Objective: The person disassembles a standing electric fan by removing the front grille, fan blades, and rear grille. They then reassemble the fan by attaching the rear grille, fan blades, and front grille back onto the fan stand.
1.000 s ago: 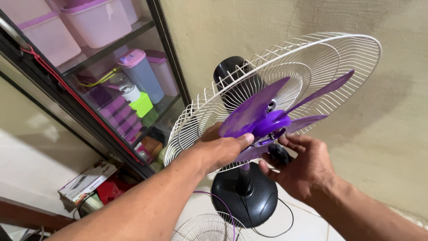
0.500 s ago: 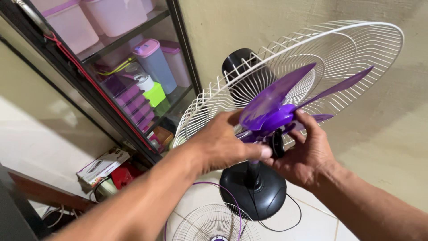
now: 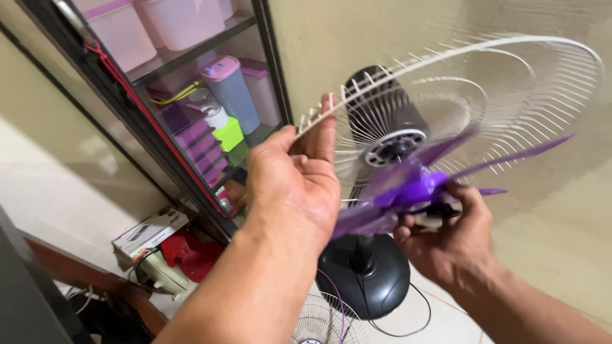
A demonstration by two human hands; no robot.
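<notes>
A black stand fan (image 3: 366, 283) stands on the floor by a beige wall. Its white rear wire guard (image 3: 510, 89) is mounted around the black motor (image 3: 382, 111). A translucent purple fan blade (image 3: 414, 191) sits off the hub, in front of the guard. My right hand (image 3: 449, 239) grips the blade at its hub from below. My left hand (image 3: 299, 181) is lifted off the blade, with fingers spread, and its fingertips touch the guard's left rim.
A black-framed glass cabinet (image 3: 159, 127) at left holds pink and purple plastic containers (image 3: 233, 86). A cardboard box (image 3: 150, 232) and a red cloth (image 3: 188, 251) lie on the floor beneath it. Another white wire guard (image 3: 319, 325) lies on the floor by the fan's base.
My left hand let go of the purple blade and moved up to the guard's rim. My right hand pulled the blade forward off the hub. The view moved closer.
</notes>
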